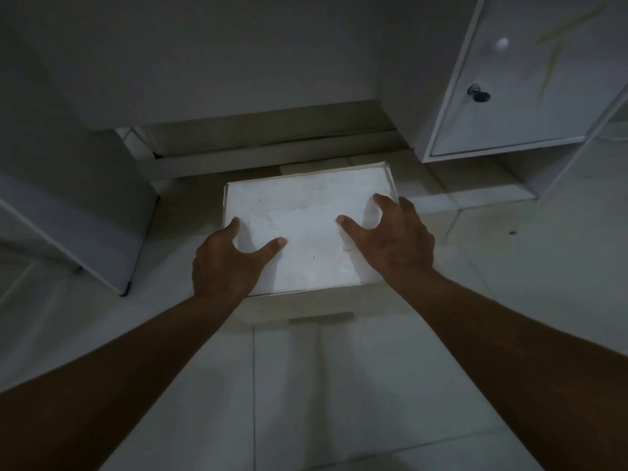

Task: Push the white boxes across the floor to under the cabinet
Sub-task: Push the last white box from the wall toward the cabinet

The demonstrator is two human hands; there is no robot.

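We have the box on the floor, our left hand on its near left corner and our right hand on its right edge. Beyond both hands a low gap opens under the cabinet. A cabinet door stands beyond and to the right of our right hand; a panel leans left of our left hand.

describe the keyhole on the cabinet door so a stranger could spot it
Start at the white cabinet at the upper right. On its door, below a pale round knob, sits the lock. It is the only dark, metallic spot on the panel.
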